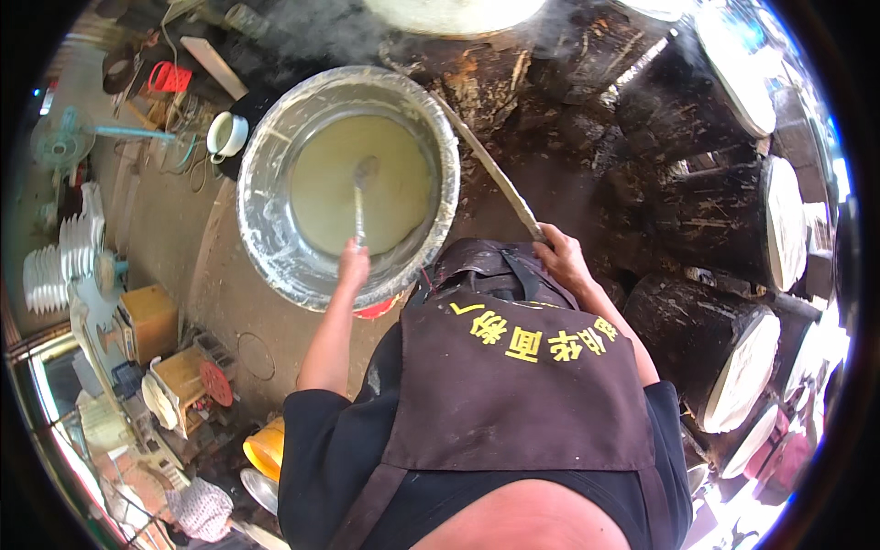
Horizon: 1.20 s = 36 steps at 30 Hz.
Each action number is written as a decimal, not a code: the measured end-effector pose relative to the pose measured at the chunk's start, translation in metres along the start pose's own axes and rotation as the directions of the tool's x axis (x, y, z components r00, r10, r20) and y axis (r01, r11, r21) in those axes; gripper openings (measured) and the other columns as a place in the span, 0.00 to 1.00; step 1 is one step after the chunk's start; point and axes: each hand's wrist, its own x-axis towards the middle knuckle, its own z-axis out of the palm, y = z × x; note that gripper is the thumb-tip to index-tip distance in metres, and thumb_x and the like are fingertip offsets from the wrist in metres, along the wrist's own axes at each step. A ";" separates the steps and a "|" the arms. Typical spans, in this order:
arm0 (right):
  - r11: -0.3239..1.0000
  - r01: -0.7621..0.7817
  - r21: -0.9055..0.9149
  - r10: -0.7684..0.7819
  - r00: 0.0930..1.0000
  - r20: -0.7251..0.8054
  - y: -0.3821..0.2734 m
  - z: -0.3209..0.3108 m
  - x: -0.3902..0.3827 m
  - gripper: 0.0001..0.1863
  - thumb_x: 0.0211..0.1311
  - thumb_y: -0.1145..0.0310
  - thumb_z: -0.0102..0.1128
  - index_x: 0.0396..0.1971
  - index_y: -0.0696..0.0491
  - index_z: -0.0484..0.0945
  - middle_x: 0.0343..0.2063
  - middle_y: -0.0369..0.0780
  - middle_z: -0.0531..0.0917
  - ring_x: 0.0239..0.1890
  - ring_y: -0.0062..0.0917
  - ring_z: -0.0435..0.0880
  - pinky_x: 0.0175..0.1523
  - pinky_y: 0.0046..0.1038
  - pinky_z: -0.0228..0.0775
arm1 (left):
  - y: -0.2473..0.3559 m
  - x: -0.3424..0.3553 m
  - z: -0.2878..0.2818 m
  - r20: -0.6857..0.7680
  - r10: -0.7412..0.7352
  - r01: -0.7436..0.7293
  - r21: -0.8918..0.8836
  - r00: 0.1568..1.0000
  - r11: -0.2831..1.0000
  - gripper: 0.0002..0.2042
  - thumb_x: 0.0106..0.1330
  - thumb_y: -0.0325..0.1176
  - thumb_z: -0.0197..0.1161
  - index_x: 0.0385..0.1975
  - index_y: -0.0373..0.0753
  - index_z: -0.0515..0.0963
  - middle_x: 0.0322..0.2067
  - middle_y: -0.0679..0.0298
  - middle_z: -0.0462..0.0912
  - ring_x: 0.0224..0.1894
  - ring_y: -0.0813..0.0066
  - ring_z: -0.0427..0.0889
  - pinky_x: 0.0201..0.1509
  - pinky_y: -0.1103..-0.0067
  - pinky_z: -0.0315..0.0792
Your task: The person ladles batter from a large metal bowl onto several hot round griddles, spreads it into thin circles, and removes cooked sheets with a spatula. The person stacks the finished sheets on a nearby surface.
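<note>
Head view: a ladle (359, 197) is gripped by the left hand (353, 266) in a basin (266, 183); a stick (490, 170) is grasped by the right hand (561, 257) beside blackened drums (697, 220).

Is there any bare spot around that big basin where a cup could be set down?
Bare floor lies left of the metal basin, between it and the white cup. Right of the basin, dark drums crowd together. The left hand holds the ladle; the right hand grips a long stick.

At eleven o'clock we see a silver-grey basin (266, 174) of pale yellowish-green batter (330, 174); our dark brown apron (522, 385) bears yellow characters.
</note>
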 end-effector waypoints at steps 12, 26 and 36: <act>0.997 -0.062 -0.047 0.063 0.998 0.031 -0.030 0.023 -0.010 0.17 0.59 0.73 0.56 0.50 0.58 0.73 0.26 0.48 0.83 0.28 0.33 0.86 0.37 0.31 0.76 | 0.017 -0.061 -0.016 0.454 -0.130 0.300 -0.325 0.881 0.897 0.14 0.67 0.33 0.54 0.52 0.42 0.68 0.18 0.71 0.65 0.14 0.82 0.65 0.12 0.80 0.60; 0.976 -0.216 0.015 0.215 0.976 0.017 -0.049 0.041 -0.041 0.22 0.62 0.73 0.53 0.58 0.50 0.69 0.19 0.43 0.79 0.17 0.26 0.78 0.29 0.29 0.73 | 0.002 0.043 -0.030 0.697 -0.045 0.294 -0.242 0.716 0.924 0.13 0.70 0.37 0.49 0.53 0.46 0.63 0.16 0.66 0.69 0.13 0.74 0.68 0.12 0.76 0.61; 0.990 -0.038 -0.138 0.058 0.988 0.142 -0.016 0.018 -0.059 0.23 0.61 0.73 0.55 0.57 0.54 0.69 0.24 0.49 0.82 0.26 0.39 0.84 0.36 0.34 0.74 | 0.052 -0.094 -0.017 0.829 0.333 0.888 -0.455 0.449 -0.064 0.14 0.75 0.38 0.46 0.55 0.40 0.66 0.18 0.75 0.57 0.14 0.90 0.57 0.09 0.92 0.53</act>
